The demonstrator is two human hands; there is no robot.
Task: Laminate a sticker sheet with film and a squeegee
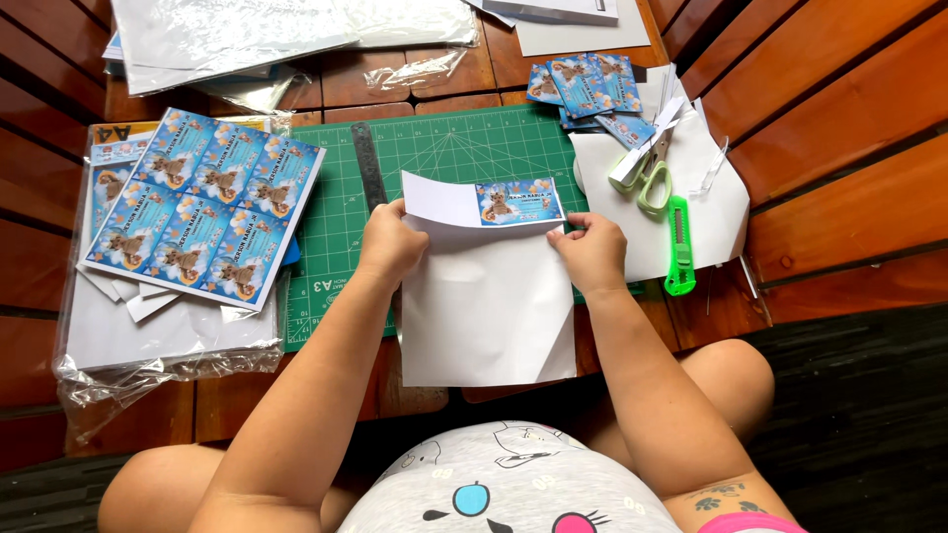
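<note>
Both hands pinch a folded white sheet (484,306) at its top fold, the left hand (388,244) and right hand (592,252) at opposite corners. A blue card (519,202) sits between them, with scissors (644,170) and a green knife (678,247) right of the right hand.

White paper sheet (486,306) folded at top, blue label (519,201) on flap, over green mat.

Smooth matt white paper sheet (489,306), a glossy printed label (519,202) stuck on it. Matt green rubbery cutting mat (444,148) over varnished wooden slats (839,109). Steel ruler (369,163); crinkled clear plastic wrap (148,370) at left; plastic-handled scissors (647,168).
</note>
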